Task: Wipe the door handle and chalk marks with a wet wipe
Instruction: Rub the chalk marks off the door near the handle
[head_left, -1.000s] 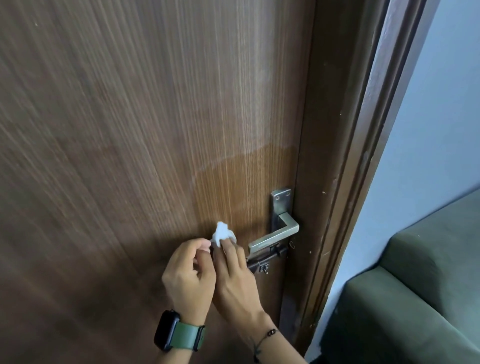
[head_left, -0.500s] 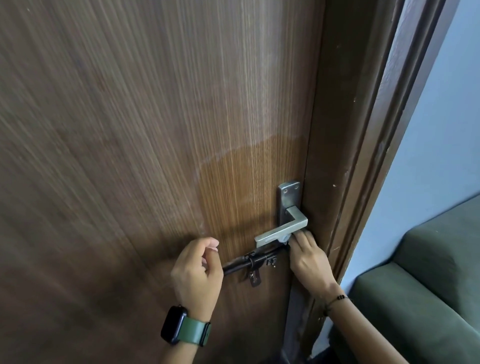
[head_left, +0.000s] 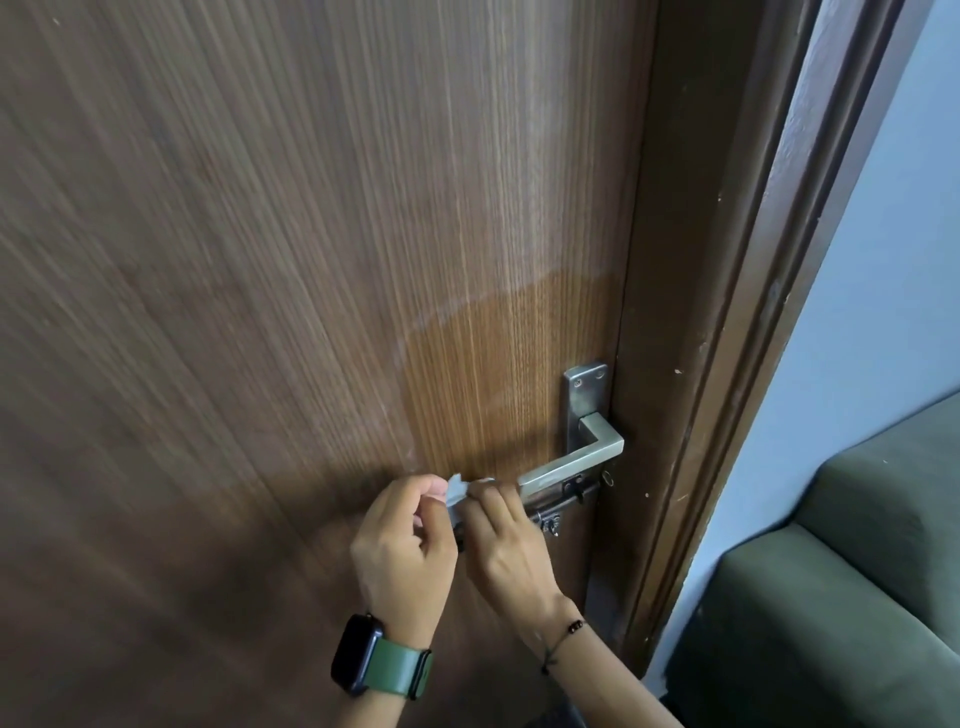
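A silver lever door handle (head_left: 571, 465) on a metal backplate sits at the right edge of a brown wooden door (head_left: 291, 291). A small white wet wipe (head_left: 460, 488) is bunched just left of the handle's free end. My left hand (head_left: 402, 553) and my right hand (head_left: 506, 540) are side by side below it, and the fingertips of both pinch the wipe. A dark sliding bolt (head_left: 563, 501) runs under the handle, partly hidden by my right hand. A darker, damp-looking patch (head_left: 498, 374) with a pale chalky edge spreads above the handle.
The dark brown door frame (head_left: 727, 312) runs down the right side of the door. Beyond it are a pale blue wall (head_left: 883, 260) and a green sofa (head_left: 841, 587) at lower right.
My right hand has come back left from the handle's pivot end to my left hand. The wipe, hidden half a second ago, shows again between both hands' fingertips.
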